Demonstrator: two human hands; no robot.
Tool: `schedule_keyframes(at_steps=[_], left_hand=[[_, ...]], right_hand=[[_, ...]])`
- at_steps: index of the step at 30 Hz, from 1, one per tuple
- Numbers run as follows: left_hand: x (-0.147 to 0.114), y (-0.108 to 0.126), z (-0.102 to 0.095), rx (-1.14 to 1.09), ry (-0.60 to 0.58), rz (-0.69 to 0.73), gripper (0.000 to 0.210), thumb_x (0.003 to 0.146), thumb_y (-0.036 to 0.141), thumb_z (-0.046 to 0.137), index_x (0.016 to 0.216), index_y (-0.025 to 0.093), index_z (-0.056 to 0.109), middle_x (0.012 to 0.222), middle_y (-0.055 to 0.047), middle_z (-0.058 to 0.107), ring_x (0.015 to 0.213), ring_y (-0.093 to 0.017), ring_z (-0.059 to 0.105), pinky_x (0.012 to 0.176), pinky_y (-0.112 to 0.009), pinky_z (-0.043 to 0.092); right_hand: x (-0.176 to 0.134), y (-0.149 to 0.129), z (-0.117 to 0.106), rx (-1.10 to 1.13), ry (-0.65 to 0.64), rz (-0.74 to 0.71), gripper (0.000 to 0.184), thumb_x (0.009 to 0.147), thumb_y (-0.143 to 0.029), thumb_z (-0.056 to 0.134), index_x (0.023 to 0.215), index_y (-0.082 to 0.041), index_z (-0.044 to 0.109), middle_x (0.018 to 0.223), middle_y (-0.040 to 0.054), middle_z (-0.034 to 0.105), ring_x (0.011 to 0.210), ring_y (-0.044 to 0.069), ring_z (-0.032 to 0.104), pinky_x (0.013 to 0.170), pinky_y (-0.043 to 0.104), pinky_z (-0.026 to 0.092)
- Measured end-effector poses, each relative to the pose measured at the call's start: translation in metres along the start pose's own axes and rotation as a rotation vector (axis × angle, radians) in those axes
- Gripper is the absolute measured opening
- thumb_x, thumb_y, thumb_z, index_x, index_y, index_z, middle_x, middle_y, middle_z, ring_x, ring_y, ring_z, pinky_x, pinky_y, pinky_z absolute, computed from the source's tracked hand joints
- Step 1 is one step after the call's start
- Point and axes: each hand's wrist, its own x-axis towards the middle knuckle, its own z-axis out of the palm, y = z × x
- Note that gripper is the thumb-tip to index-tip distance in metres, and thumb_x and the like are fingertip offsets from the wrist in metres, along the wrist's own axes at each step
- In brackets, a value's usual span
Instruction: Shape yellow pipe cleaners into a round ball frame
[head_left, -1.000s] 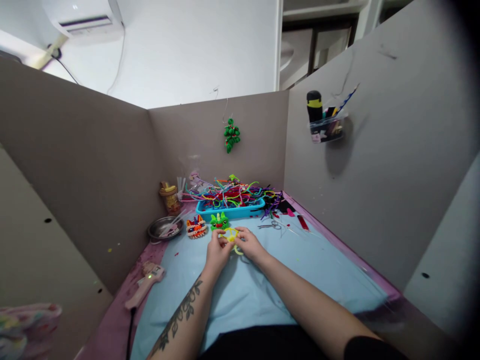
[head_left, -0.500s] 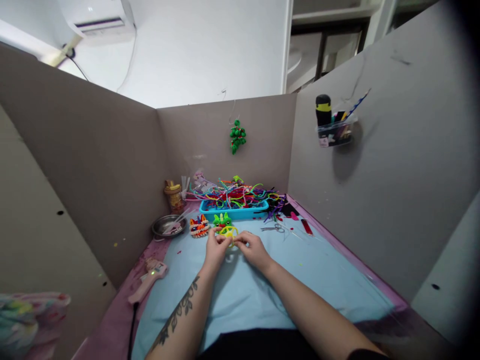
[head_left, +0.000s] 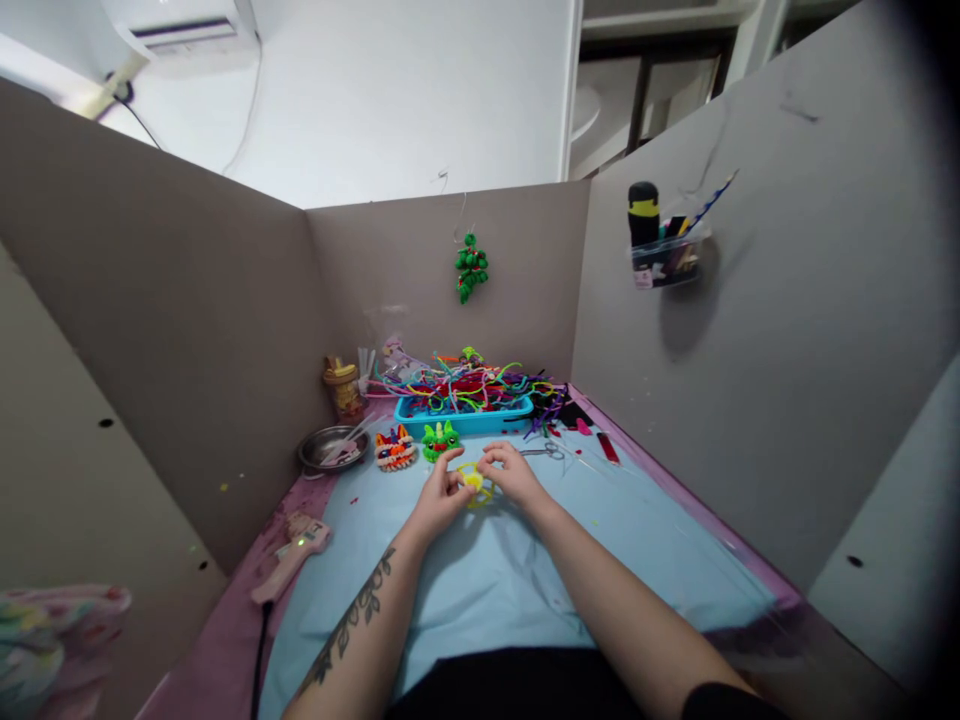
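Note:
Between my two hands is a yellow ring-shaped piece with spokes and a solid middle (head_left: 474, 482), which looks bent from pipe cleaner. My left hand (head_left: 442, 494) pinches its left side, thumb at the middle. At its upper right edge, my right hand (head_left: 513, 474) has thumb and fingers closed on the rim. Just beyond the hands sits a green pipe-cleaner animal head (head_left: 440, 441) with a red mouth. Left of that lies an orange and white striped animal head (head_left: 395, 449). Scissors (head_left: 546, 451) lie beyond my right hand.
A blue tray (head_left: 465, 424) heaped with colourful pipe cleaners (head_left: 480, 385) stands at the back. At left are a metal bowl (head_left: 334, 450), a jar (head_left: 345, 392) and a pink glue gun (head_left: 292, 562) with a cord. Grey panels (head_left: 450, 240) enclose three sides.
Both hands have shifted slightly right with the yellow piece, which is now turned differently. My right hand has moved from its lower right side to the upper edge.

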Motion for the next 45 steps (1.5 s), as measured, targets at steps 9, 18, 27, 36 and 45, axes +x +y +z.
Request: schedule_keyframes(at_steps=[9,18,27,36,45], left_hand=[[0.0,-0.003,-0.004,0.234,0.074,0.084,0.046,0.076,0.024,0.052,0.118,0.017,0.035,0.065,0.004,0.049,0.052,-0.008,0.042,0.052,-0.021,0.033],[0.0,-0.001,0.0,0.302,0.242,0.177,0.048,0.078,0.022,0.048,0.124,0.018,0.033,0.079,-0.002,0.06,0.06,-0.012,0.051,0.059,-0.024,0.039],[0.0,0.003,0.003,0.205,0.363,0.104,0.05,0.069,0.03,0.063,0.114,0.018,0.049,0.072,-0.001,0.063,0.055,-0.011,0.052,0.056,-0.023,0.039],[0.004,0.006,0.006,-0.032,0.343,0.005,0.045,0.061,0.033,0.07,0.1,0.014,0.056,0.056,0.003,0.056,0.052,-0.011,0.052,0.052,-0.021,0.037],[0.004,0.006,0.004,-0.127,0.338,-0.061,0.046,0.06,0.034,0.071,0.097,0.014,0.052,0.056,0.003,0.058,0.053,-0.01,0.055,0.056,-0.021,0.04]], right_hand=[[-0.002,-0.001,0.0,0.123,-0.137,0.083,0.023,0.066,-0.039,0.063,0.07,-0.016,0.066,0.121,0.0123,0.048,0.111,0.026,0.047,0.097,0.04,0.03],[-0.003,0.005,0.009,0.042,-0.083,0.031,0.016,0.07,-0.032,0.057,0.069,-0.018,0.064,0.122,0.0106,0.048,0.115,0.025,0.043,0.101,0.042,0.026],[-0.001,0.011,0.017,0.092,0.081,-0.011,0.021,0.075,-0.034,0.052,0.068,-0.016,0.062,0.115,0.0119,0.049,0.108,0.022,0.049,0.095,0.041,0.036],[-0.007,0.002,0.022,0.154,0.034,-0.003,0.025,0.073,-0.04,0.057,0.069,-0.016,0.064,0.11,0.011,0.05,0.105,0.022,0.051,0.095,0.039,0.035],[-0.01,-0.014,0.012,0.05,0.177,-0.051,0.01,0.07,-0.029,0.058,0.072,-0.019,0.059,0.085,0.0038,0.057,0.088,0.019,0.053,0.08,0.033,0.041]])
